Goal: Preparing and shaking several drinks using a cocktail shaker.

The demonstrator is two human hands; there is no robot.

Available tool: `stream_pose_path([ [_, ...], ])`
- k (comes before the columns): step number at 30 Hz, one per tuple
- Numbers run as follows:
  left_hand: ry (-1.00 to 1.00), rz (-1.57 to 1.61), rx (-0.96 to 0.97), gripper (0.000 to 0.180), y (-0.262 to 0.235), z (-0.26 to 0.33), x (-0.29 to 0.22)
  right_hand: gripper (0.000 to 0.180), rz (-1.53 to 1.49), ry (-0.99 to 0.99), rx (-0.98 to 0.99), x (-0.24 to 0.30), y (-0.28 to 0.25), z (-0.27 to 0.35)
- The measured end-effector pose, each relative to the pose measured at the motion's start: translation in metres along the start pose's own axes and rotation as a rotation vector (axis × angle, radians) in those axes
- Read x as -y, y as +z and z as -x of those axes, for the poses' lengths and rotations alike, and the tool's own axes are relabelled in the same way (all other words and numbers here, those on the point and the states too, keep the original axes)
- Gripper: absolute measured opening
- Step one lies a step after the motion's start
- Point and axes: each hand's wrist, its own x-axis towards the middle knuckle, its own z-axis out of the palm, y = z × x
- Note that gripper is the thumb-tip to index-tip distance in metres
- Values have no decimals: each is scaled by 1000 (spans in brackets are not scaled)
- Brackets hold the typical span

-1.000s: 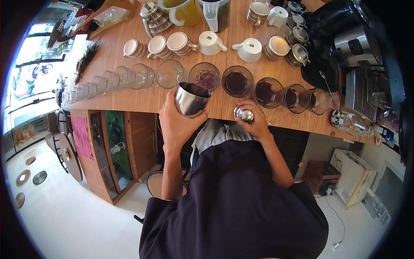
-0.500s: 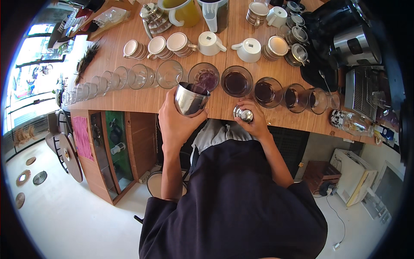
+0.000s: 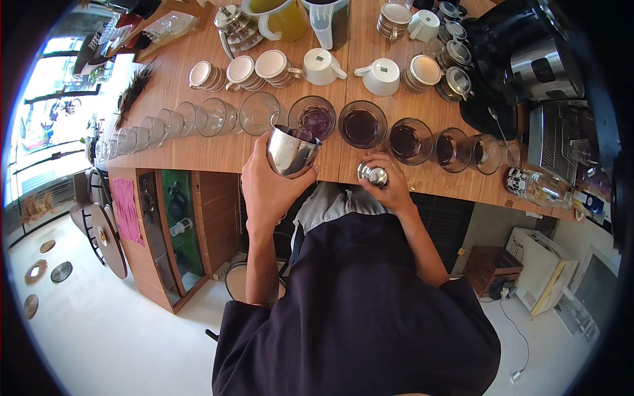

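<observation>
My left hand point(image 3: 267, 188) is wrapped round a steel shaker tin point(image 3: 288, 153), which leans to the right with its mouth at the near rim of a drinking glass point(image 3: 322, 124). Purplish dark liquid shows low in that glass. Fingers of my right hand point(image 3: 396, 187) are closed on a small shiny metal cap point(image 3: 376, 176), held just in front of the counter edge. Right of the first glass stands another glass point(image 3: 362, 127) with dark liquid, followed by several more holding dark liquid. Any stream between tin and glass is too small to make out.
Several empty-looking glasses point(image 3: 259, 113) continue the row leftward on the wooden counter point(image 3: 191, 150). Behind stand upturned white cups point(image 3: 382, 75), a metal teapot point(image 3: 236, 30) and a yellow-filled pitcher point(image 3: 281, 20). A black machine point(image 3: 489, 49) and a patterned glass jar point(image 3: 538, 188) are at right.
The shaker tin in my left hand has tipped very slightly, and the left wrist has shifted a little left. My right hand with the cap has stayed in place.
</observation>
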Motion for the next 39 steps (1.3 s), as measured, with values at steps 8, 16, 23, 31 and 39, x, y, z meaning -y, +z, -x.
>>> stream_pose_path([
  [8,-1,-10,14,78,-1,-1,-2,38,24,-7,-10,-3,1,1],
  [16,-19,-28,27,74,-3,-1,-5,37,34,-2,-5,-3,1,2],
  [23,-17,-25,30,75,-4,-1,-4,36,27,1,-1,1,1,0],
  [31,16,149,45,78,3,2,19,37,33,-2,7,0,0,1],
  [39,167,487,-95,90,43,27,68,39,6,-15,18,-4,0,2],
])
